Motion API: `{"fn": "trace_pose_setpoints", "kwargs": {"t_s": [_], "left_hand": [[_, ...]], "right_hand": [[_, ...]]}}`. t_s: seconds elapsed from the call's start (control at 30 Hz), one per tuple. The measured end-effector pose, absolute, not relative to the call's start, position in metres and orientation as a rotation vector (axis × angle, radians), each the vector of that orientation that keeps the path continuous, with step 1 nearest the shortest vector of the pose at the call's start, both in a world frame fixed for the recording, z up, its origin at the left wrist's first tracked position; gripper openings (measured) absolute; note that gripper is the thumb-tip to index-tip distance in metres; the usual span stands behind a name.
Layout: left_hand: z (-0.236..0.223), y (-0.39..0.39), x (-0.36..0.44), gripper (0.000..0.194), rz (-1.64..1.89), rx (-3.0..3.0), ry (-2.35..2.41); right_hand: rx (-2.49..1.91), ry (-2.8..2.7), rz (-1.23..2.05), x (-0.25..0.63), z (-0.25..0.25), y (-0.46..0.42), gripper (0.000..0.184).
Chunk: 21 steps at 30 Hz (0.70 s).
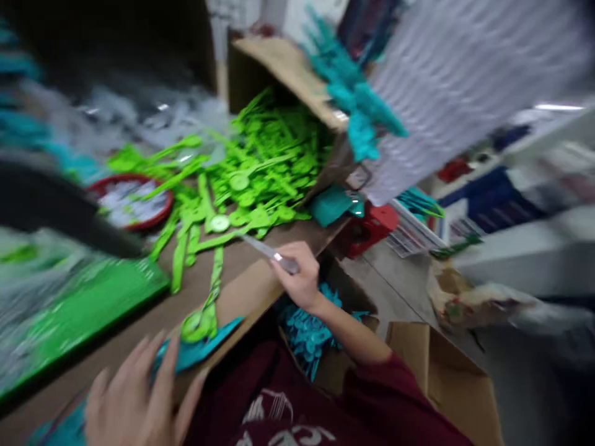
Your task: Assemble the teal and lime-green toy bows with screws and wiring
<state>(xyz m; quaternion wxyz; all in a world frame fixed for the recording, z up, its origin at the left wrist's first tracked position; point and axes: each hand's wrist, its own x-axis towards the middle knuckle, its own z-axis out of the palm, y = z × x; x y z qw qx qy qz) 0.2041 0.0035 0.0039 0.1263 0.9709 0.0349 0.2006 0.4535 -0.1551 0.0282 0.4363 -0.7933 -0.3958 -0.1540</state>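
Observation:
My right hand (300, 272) is closed around a slim, pointed metal tool (263, 246), blurred, whose tip reaches the edge of a pile of lime-green straps with round heads (274, 167). These look like rubber watch bands; one pale disc (220, 223) sits in a head close to the tip. My left hand (139, 396) is spread, fingers apart, at the lower left, with no object visible in it. Just beyond its fingers, a single lime-green strap (199, 325) lies on a flat teal piece (204, 350) at the table's front edge.
A tipped cardboard box (288, 68) holds the pile. Left of it is a red bowl (170, 207) of small white parts, near a green board (93, 328). Below the table edge, a box contains teal pieces (309, 328). An open carton (460, 384) stands on the floor.

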Motion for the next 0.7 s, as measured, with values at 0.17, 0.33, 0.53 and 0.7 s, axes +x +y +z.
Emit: {"fn": "trace_pose_setpoints", "kwargs": {"t_s": [0.17, 0.33, 0.53, 0.7], "left_hand": [[0.007, -0.018, 0.209, 0.055, 0.313, 2.862, 0.369], [-0.004, -0.018, 0.209, 0.05, 0.366, 2.804, 0.417], [-0.01, -0.029, 0.197, 0.048, 0.485, 2.69, 0.436], [-0.013, -0.03, 0.196, 0.044, 0.46, 2.692, 0.452]], "right_hand": [[-2.317, -1.039, -0.149, 0.448, -0.01, -0.2, 0.017], [-1.701, -0.514, 0.726, 0.445, 0.023, -0.175, 0.024], [-1.412, -0.337, 1.244, 0.396, -0.003, -0.12, 0.047], [-1.466, -0.374, 1.3, 0.39, -0.013, -0.113, 0.044]]}}
